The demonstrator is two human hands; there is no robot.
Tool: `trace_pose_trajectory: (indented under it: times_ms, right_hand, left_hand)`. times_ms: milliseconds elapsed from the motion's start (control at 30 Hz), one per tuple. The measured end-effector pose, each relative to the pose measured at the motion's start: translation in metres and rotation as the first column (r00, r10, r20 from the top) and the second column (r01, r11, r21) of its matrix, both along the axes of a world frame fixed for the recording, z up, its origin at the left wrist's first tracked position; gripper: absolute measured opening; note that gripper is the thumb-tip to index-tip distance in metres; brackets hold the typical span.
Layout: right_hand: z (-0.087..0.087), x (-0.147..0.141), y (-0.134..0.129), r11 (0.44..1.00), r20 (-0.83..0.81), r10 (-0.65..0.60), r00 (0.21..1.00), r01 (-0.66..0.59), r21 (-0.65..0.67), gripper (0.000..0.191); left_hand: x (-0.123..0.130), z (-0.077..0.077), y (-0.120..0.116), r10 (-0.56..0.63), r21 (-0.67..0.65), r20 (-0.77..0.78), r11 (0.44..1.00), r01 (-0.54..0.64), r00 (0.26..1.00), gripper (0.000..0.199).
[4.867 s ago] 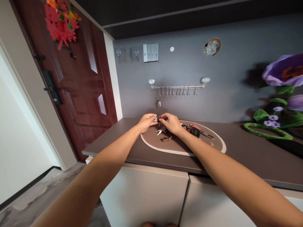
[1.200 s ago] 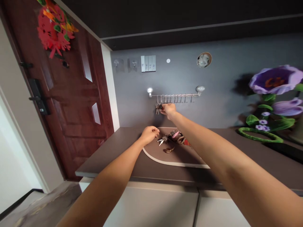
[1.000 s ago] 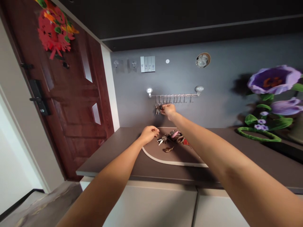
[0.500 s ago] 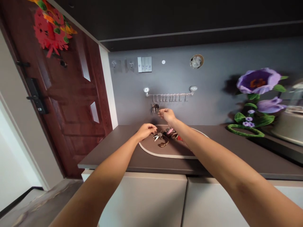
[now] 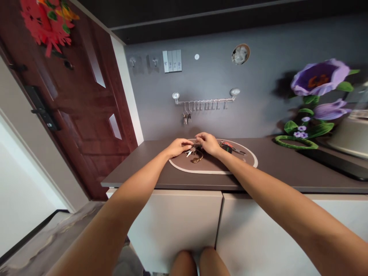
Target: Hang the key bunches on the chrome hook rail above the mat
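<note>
A bunch of silver keys (image 5: pixel 190 152) with a brown strap loop (image 5: pixel 197 158) lies on the oval brown mat (image 5: pixel 211 167). My left hand (image 5: pixel 178 147) is at the left of this bunch, its fingertips closed on the upper edge of the keys. From the right, my right hand (image 5: pixel 208 143) reaches over the same bunch with its fingers curled in a pinch; what they hold is hidden behind the fingers. Right of that hand, other key rings with red and black fobs (image 5: pixel 227 148) lie on the mat.
Above the mat, a clear hook rail (image 5: pixel 205 101) on the wall carries hanging keys (image 5: pixel 186 118) at its left end. A purple flower lamp (image 5: pixel 316 82) and a black flat object (image 5: pixel 330 164) stand to the right. At left is a dark red door (image 5: pixel 94 115).
My right hand has come down from beside the hanging keys to the bunch on the mat. The left hand stays near the keys. The view has tilted downward.
</note>
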State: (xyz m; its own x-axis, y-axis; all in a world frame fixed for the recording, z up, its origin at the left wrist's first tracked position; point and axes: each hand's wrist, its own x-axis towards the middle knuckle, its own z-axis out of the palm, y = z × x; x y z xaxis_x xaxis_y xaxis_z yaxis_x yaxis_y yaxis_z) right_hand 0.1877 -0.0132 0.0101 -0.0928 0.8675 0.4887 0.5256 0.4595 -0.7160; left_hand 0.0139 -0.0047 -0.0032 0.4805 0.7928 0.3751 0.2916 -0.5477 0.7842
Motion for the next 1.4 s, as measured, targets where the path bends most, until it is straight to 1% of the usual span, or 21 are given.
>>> trace_pose_trajectory:
  times_ms: [133, 233, 367, 567, 733, 900, 1000, 1067, 1267, 1400]
  right_hand:
    - [-0.004, 0.002, -0.002, 0.995, 0.26, -0.026, 0.965, -0.001, 0.1, 0.018]
    - [-0.006, 0.001, 0.001, 0.994, 0.315, -0.045, 0.948, 0.012, 0.107, 0.02]
    - [-0.007, 0.0, 0.006, 0.994, 0.325, -0.075, 0.943, 0.047, 0.095, 0.02]
    - [-0.008, -0.002, 0.01, 0.994, 0.336, -0.079, 0.938, 0.048, 0.098, 0.02]
    - [-0.006, -0.004, 0.008, 0.992, 0.343, -0.108, 0.933, 0.079, 0.099, 0.02]
    - [-0.004, -0.005, 0.005, 0.992, 0.331, -0.101, 0.938, 0.071, 0.1, 0.023]
    - [-0.004, -0.006, 0.005, 0.992, 0.326, -0.103, 0.94, 0.072, 0.107, 0.023]
    - [-0.003, -0.006, 0.004, 0.991, 0.321, -0.1, 0.942, 0.066, 0.116, 0.023]
    - [-0.002, -0.01, -0.001, 0.99, 0.294, -0.056, 0.954, 0.014, 0.143, 0.024]
    - [-0.002, -0.014, -0.004, 0.986, 0.263, -0.023, 0.965, -0.021, 0.164, 0.025]
  left_hand:
    - [0.001, -0.001, 0.001, -0.011, 0.052, -0.067, 0.999, 0.015, 0.998, 0.023]
    - [0.002, -0.002, 0.002, 0.005, 0.089, -0.089, 0.996, 0.003, 0.996, 0.019]
    - [0.003, -0.002, 0.002, 0.05, 0.116, -0.099, 0.992, -0.039, 0.994, 0.017]
    - [0.003, -0.002, 0.003, 0.108, 0.153, -0.084, 0.984, -0.094, 0.991, 0.015]
    - [0.002, -0.002, 0.004, 0.185, 0.124, -0.05, 0.976, -0.178, 0.981, 0.016]
    - [0.002, -0.001, 0.006, 0.165, -0.006, 0.061, 0.986, -0.165, 0.984, 0.014]
    - [0.003, 0.0, 0.007, 0.184, -0.081, 0.148, 0.982, -0.174, 0.972, 0.011]
    - [0.003, 0.001, 0.008, 0.201, -0.104, 0.197, 0.978, -0.183, 0.96, 0.01]
    - [0.0, 0.003, 0.011, 0.227, -0.054, 0.318, 0.974, -0.222, 0.921, 0.011]
    - [-0.002, 0.007, 0.011, 0.249, -0.014, 0.351, 0.965, -0.26, 0.903, 0.016]
